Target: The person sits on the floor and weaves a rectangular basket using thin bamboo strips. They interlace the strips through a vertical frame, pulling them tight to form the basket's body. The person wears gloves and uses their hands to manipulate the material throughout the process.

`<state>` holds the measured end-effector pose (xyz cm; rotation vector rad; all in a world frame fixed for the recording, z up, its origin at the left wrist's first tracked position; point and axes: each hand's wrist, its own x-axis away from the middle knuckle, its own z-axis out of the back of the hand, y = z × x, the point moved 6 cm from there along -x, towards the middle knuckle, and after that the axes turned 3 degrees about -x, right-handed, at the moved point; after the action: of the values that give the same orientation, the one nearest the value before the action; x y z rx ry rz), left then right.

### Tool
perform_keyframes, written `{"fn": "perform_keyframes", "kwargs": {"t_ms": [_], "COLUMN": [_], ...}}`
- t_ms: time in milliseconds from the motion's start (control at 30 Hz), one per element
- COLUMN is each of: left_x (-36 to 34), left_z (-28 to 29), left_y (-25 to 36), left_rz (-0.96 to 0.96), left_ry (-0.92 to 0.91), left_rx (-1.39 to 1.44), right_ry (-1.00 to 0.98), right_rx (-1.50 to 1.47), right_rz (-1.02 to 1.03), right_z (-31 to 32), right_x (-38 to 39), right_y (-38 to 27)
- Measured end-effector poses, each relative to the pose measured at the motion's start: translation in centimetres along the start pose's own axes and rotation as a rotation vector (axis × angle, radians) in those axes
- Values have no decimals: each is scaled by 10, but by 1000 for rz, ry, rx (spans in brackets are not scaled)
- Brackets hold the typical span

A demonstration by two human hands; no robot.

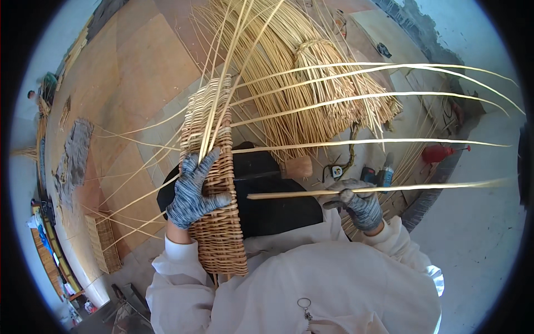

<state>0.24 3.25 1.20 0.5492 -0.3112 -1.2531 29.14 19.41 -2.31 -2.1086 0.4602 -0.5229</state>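
In front of me stands a long woven wicker piece (219, 236), with loose willow rods fanning out from its upper part to both sides. My left hand (194, 195), in a grey knitted glove, grips its left side with the thumb stretched across the weave. Several upright rods (222, 83) run down to those gloved fingers. To the right, my right hand (359, 206), gloved too, is closed around a single pale willow rod (278, 195). That rod lies nearly level, its cut end just right of the weave and apart from it.
A large bundle of willow rods (328, 94) lies on the floor ahead. Right of me are a tape measure (337, 171), a spray can (386, 168) and a red oil can (436, 154). Another woven piece (103, 244) rests at the left. Sheets of board (161, 55) cover the floor.
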Motion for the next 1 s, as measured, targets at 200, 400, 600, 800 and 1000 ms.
{"fn": "perform_keyframes", "kwargs": {"t_ms": [200, 400, 600, 800, 1000], "left_x": [2, 6, 7, 6, 0], "left_z": [-2, -3, -3, -1, 0], "left_y": [-6, -10, -14, -14, -11], "left_rz": [36, 81, 73, 69, 77], "left_ry": [-11, 23, 52, 57, 16], "left_rx": [6, 46, -15, 27, -13], "right_ry": [177, -125, -567, -585, -684], "right_rx": [-30, 609, 670, 595, 793], "right_rz": [76, 405, 687, 489, 948], "right_z": [2, -35, -70, -66, -89], "right_x": [-21, -57, -101, -104, -97], "right_y": [13, -7, -26, -7, -23]}}
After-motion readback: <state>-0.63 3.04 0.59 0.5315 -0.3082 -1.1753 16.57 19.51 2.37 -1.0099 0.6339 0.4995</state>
